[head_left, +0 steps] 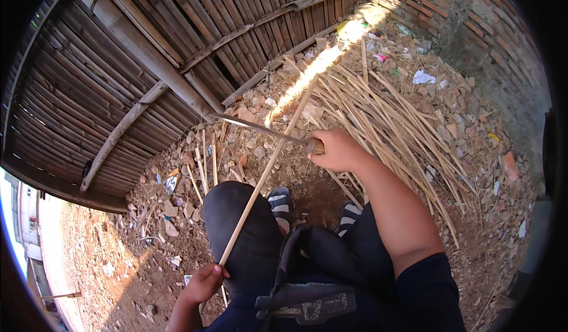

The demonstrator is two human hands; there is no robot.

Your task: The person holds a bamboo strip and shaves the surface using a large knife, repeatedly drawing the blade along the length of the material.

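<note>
My right hand (335,149) is closed round the wooden handle of a long, narrow-bladed knife (251,125). Its blade points left and crosses a long bamboo strip (253,199) near the strip's upper half; whether the two touch I cannot tell. Low on the left, my left hand (206,282) pinches the strip near its lower end, thumb on top. From there the strip slants up and away to the right, passing over my left knee (239,231). Beyond my right hand, many loose bamboo strips (384,125) lie in a pile on the ground.
A bamboo-slat wall (148,48) with poles rises at the left and far side. A brick wall (497,42) stands at the far right. Rubble and scraps of litter (423,77) cover the ground. A few short strips (204,160) stand beyond my left knee.
</note>
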